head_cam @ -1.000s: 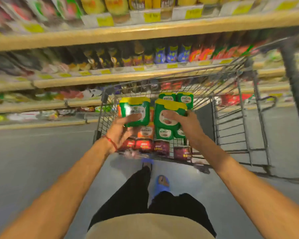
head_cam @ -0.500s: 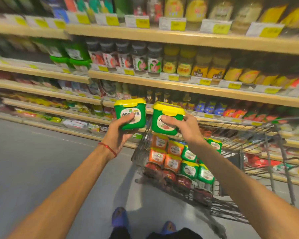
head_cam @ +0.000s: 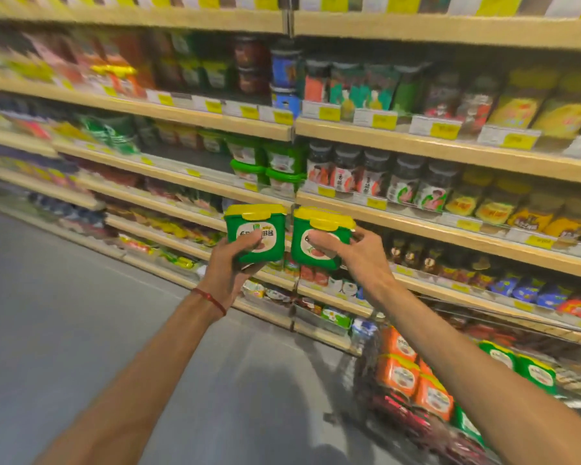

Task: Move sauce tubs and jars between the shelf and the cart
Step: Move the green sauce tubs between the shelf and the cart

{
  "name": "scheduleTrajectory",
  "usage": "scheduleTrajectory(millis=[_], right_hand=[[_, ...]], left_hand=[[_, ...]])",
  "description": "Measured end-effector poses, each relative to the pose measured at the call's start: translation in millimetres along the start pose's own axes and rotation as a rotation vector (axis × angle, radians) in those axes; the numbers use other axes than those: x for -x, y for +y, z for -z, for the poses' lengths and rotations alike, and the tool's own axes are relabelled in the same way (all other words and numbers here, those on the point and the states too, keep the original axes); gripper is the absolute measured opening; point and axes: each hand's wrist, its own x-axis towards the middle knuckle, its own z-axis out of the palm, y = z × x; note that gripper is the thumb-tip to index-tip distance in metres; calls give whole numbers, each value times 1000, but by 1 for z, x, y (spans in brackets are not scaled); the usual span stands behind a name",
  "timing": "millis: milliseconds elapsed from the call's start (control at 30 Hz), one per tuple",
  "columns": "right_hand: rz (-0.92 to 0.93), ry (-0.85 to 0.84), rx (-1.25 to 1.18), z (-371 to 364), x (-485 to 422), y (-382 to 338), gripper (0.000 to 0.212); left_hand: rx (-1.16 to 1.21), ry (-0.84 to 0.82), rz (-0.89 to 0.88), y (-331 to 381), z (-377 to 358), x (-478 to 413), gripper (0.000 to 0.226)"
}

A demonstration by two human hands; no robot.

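Both hands are raised in front of the shelf (head_cam: pixel 450 152), each curled round a green tub with a yellow lid. The left hand (head_cam: pixel 232 266), a red string bracelet (head_cam: pixel 212 300) on its wrist, grips the left tub (head_cam: pixel 254 229). Its white oval label shows a "6" and Chinese characters, partly hidden by the fingers. The right hand (head_cam: pixel 356 253) grips the right tub (head_cam: pixel 319 239), whose oval label bears a reddish picture. The writing there cannot be read. The two tubs are upright and just beside each other. Behind them, green tubs (head_cam: pixel 269 166) are stacked on the shelf beside dark-lidded jars (head_cam: pixel 366 176). Yellow price tags (head_cam: pixel 329 113) are too blurred to read. At lower right, the cart (head_cam: pixel 503 325) holds orange tubs (head_cam: pixel 399 374) and more green ones.
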Motion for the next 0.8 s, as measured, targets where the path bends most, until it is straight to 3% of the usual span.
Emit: scheduleTrajectory(millis=[200, 333, 433, 567, 700, 800], right_hand=[[24, -37, -2, -89, -42, -10, 36], [52, -70, 9, -134, -79, -13, 40], [75, -84, 17, -164, -115, -14, 42], [165, -66, 21, -205, -171, -16, 61], [267, -17, 31, -240, -235, -25, 48], [318, -17, 32, -263, -285, -40, 41]], left_hand=[[34, 33, -62, 51, 79, -35, 93], [82, 35, -121, 75, 117, -69, 84], [84, 54, -143, 92, 140, -101, 91], [45, 4, -183, 117, 171, -153, 77], [42, -39, -213, 146, 198, -220, 81], [-13, -102, -243, 171, 209, -270, 70]])
